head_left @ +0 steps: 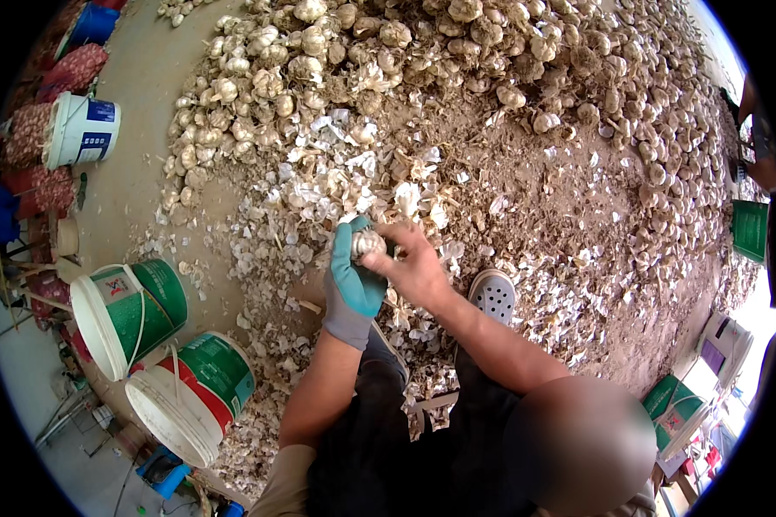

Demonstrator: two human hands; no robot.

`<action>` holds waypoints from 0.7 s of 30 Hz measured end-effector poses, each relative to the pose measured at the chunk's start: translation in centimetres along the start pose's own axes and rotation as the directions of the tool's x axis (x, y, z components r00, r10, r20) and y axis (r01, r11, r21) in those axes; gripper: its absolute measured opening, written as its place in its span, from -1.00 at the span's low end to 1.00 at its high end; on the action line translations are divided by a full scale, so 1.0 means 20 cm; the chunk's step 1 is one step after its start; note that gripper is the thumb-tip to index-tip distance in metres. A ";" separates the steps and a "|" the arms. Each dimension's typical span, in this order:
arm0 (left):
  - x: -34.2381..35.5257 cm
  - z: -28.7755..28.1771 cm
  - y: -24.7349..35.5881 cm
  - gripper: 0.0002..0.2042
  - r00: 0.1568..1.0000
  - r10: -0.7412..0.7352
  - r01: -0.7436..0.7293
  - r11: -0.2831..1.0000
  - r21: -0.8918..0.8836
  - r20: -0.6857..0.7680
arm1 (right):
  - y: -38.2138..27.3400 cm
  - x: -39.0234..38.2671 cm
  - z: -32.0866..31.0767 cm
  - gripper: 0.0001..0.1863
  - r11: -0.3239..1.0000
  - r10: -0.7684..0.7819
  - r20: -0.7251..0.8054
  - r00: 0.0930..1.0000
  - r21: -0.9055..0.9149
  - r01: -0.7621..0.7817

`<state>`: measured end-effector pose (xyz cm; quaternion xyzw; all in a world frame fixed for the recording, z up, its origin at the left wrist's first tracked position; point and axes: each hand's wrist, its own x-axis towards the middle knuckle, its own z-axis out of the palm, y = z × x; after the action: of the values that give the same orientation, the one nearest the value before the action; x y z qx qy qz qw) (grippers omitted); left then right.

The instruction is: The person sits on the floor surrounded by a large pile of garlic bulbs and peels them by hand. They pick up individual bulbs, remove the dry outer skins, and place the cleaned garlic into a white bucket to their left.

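A whitish garlic bulb (pixel 368 244) sits in my left hand (pixel 358 274), which wears a teal and grey glove and has its fingers curled round it. From the right, my bare right hand (pixel 418 265) reaches over the same bulb. Its thumb and fingers press on the bulb's near and far sides. The palm side of the right hand is partly hidden. Beneath both hands, loose papery garlic skins (pixel 319 181) cover the ground. Beyond them lies a large heap of whole garlic bulbs (pixel 397 34), with roots and dry soil on many.
At the left stand a green and white bucket (pixel 129 314), a green, red and white bucket (pixel 194 396) and a white and blue bucket (pixel 82 129). Net sacks of garlic (pixel 30 133) line the far left. A grey clog (pixel 492 295) shows below my right forearm. Another person (pixel 763 146) is at the right edge.
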<state>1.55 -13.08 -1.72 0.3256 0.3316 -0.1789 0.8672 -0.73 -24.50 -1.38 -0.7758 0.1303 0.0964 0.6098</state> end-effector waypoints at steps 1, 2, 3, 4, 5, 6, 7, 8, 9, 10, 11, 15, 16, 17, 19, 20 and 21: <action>-0.01 0.03 -0.01 -0.64 1.000 -0.026 0.026 1.000 0.004 -0.015 | 0.01 0.00 -0.02 -0.46 0.999 -0.043 -0.014 0.999 -0.030 0.043; -0.01 0.03 -0.01 -0.67 0.996 -0.046 0.047 0.999 -0.025 0.070 | 0.02 0.01 -0.03 -0.47 0.995 -0.086 -0.027 0.996 -0.061 0.084; 0.00 0.00 0.00 -0.68 0.996 -0.063 0.063 0.998 0.015 0.064 | 0.01 0.02 -0.02 -0.48 0.988 -0.135 -0.029 0.990 -0.080 0.132; 0.01 -0.03 0.01 -0.69 0.995 -0.081 0.078 0.995 0.054 0.056 | 0.00 0.02 -0.02 -0.52 0.963 -0.241 -0.045 0.969 -0.138 0.233; 0.02 -0.06 0.02 -0.69 0.994 -0.099 0.094 0.991 0.093 0.047 | -0.01 0.02 -0.01 -0.56 0.966 -0.241 -0.035 0.970 -0.104 0.236; 0.02 -0.05 0.02 -0.71 0.993 -0.108 0.104 0.989 0.105 0.037 | 0.00 0.00 -0.01 -0.60 0.970 -0.234 -0.029 0.972 -0.078 0.231; 0.01 -0.05 0.02 -0.71 0.993 -0.117 0.113 0.987 0.117 0.027 | 0.00 0.00 -0.02 -0.64 0.973 -0.227 -0.023 0.974 -0.050 0.225; 0.00 -0.05 0.02 -0.72 0.992 -0.125 0.122 0.984 0.129 0.016 | 0.02 0.00 -0.02 -0.67 0.989 -0.139 0.007 0.990 0.061 0.138; -0.01 -0.04 0.02 -0.72 0.991 -0.132 0.130 0.981 0.141 0.007 | 0.02 0.01 -0.03 -0.70 0.985 -0.055 0.046 0.997 0.167 0.047; -0.01 -0.03 0.01 -0.71 0.988 -0.157 0.156 0.983 0.101 0.003 | 0.02 0.02 -0.04 -0.73 0.962 0.025 0.093 0.995 0.268 -0.049; -0.01 -0.02 0.00 -0.70 0.983 -0.182 0.182 0.981 0.061 -0.001 | 0.03 0.02 -0.05 -0.75 0.962 0.108 0.103 0.989 0.242 -0.130; -0.01 -0.07 0.03 -0.64 0.970 -0.231 0.230 0.973 0.017 0.079 | -0.04 0.08 -0.08 -0.79 0.864 0.424 0.068 0.903 0.269 -0.426; 0.00 -0.04 0.02 -0.58 0.973 -0.229 0.232 0.967 -0.105 0.040 | -0.03 0.09 -0.10 -0.80 0.817 0.504 0.036 0.863 0.306 -0.489; 0.01 -0.01 0.02 -0.55 0.973 -0.231 0.227 0.967 -0.112 -0.018 | -0.02 0.08 -0.08 -0.81 0.953 0.253 -0.053 0.966 0.186 -0.240; 0.00 0.09 0.05 -0.50 0.963 -0.226 0.209 0.970 -0.125 -0.149 | -0.01 0.02 -0.01 -0.81 0.952 -0.301 -0.103 0.948 -0.098 0.291; 0.04 -0.03 0.05 -0.47 0.975 -0.219 0.211 0.965 -0.154 -0.034 | -0.02 -0.01 0.03 -0.74 0.936 -0.331 -0.062 0.941 -0.144 0.320; 0.05 -0.01 0.06 -0.44 0.969 -0.229 0.242 0.953 -0.183 0.091 | 0.00 -0.01 0.02 -0.76 0.941 -0.321 -0.055 0.945 -0.128 0.312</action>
<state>2.79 -12.10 -1.90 0.1917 0.3538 -0.2592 0.8780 -0.90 -24.08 -1.52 -0.8243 0.0208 -0.0245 0.5652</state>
